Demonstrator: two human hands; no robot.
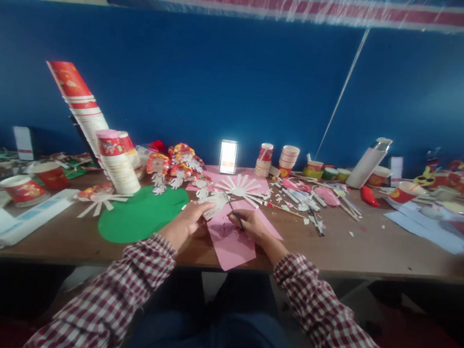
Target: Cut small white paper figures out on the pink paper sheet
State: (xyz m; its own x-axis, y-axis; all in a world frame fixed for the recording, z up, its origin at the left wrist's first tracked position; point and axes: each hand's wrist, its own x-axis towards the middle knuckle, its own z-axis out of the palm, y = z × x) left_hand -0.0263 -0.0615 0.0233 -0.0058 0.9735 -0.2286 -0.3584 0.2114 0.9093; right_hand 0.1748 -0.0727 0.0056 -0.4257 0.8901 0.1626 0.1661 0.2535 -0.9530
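My left hand (192, 220) is closed on a white paper piece (216, 203) over the middle of the table. Just right of it, my right hand (249, 224) grips dark-handled scissors (238, 218), their blades pointing up and left toward the paper's edge. Below both hands lies a pink sheet (230, 246) with dark drawn lines. A white cup cut into spread strips (239, 185) sits behind my hands. To the left is a green paper shape (143, 216), with several small paper figures (178, 173) with red and yellow frills behind it.
Leaning stacked cups (83, 110) rise at the left, near a white power strip (31, 218). Short cup stacks (288, 160) stand at the back. Pens and scraps (297, 197) lie right of centre, a white flask (369, 163) beyond. A blue partition (211, 79) borders the table (333, 251).
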